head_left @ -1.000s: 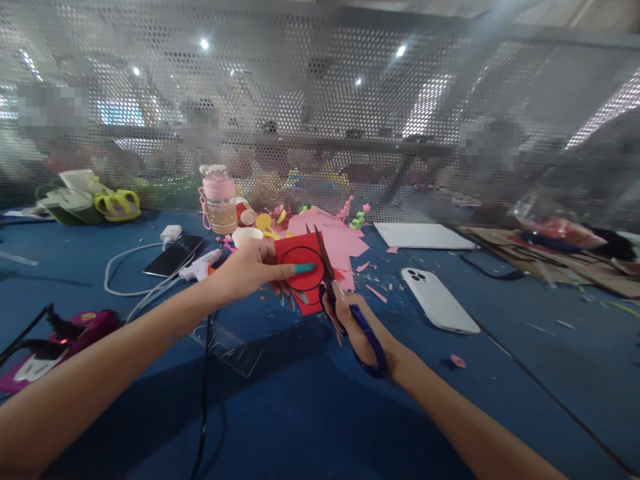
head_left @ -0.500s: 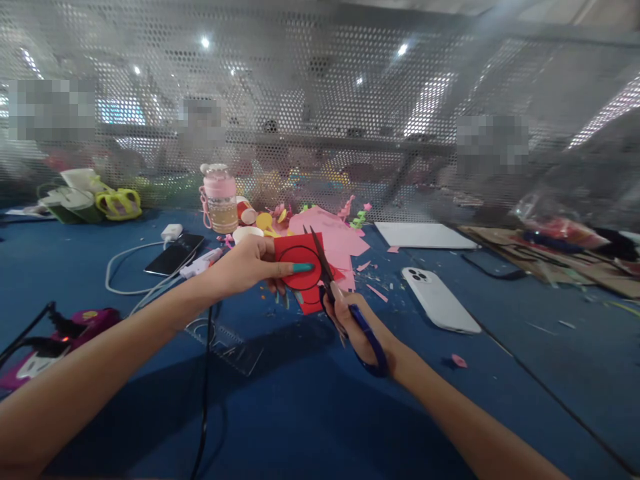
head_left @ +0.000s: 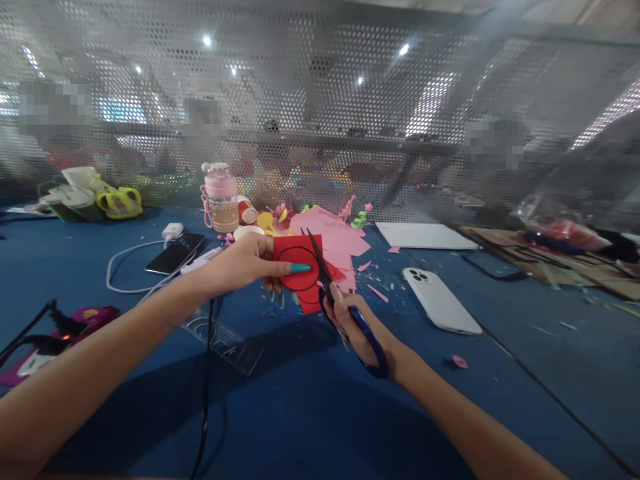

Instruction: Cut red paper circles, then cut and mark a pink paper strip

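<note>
Scissors [head_left: 325, 270] advanced slightly along the drawn circle; right hand [head_left: 357, 327] grips them at 5 o'clock, left hand [head_left: 245, 263] pinching red paper [head_left: 300, 267] taut for cutting.

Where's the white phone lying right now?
In the head view, the white phone lies face down on the blue table, right of centre, just beyond the right hand with the scissors and in front of a white sheet.

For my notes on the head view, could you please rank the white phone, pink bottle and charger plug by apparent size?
1. white phone, largest, though nearest the camera
2. pink bottle
3. charger plug, smallest
</note>
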Motion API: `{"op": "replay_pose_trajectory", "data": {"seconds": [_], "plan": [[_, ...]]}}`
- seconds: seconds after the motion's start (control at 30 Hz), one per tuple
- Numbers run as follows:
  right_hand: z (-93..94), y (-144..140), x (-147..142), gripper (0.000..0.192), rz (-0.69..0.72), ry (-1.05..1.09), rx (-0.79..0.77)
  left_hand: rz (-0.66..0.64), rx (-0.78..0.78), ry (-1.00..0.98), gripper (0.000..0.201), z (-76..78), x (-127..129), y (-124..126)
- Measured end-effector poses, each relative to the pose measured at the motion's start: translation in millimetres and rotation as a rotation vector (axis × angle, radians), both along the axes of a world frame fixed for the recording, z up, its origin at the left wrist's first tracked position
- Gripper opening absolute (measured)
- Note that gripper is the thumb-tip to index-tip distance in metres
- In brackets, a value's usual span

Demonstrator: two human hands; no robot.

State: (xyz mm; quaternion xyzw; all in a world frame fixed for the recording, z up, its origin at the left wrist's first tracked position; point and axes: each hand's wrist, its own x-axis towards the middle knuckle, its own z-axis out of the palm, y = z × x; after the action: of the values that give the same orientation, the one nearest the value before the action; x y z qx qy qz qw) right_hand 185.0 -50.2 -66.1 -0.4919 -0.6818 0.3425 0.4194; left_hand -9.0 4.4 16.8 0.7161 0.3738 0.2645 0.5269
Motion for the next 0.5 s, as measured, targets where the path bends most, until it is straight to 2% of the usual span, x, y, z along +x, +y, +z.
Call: {"op": "replay_pose_trajectory", "data": {"seconds": [0.13, 0.33, 0.5], "plan": [[-0.5, -1.5, -1.9, 0.058, -0.039, -0.021, 0.026, -0.001, -0.003, 0.026, 0.013, 1.0, -1.2, 1.1], [-0.4, -6.1, 3.0, 0.06, 0.161, 0.063, -0.029, -0.033, -0.014, 0.035, 0.014, -2.3, -3.2, 5.6], [3.3, -7.6, 5.4, 0.061, 0.263, 0.099, -0.053, -0.052, -0.043, 0.028, 0.014, -0.1, -2.5, 4.5]]}}
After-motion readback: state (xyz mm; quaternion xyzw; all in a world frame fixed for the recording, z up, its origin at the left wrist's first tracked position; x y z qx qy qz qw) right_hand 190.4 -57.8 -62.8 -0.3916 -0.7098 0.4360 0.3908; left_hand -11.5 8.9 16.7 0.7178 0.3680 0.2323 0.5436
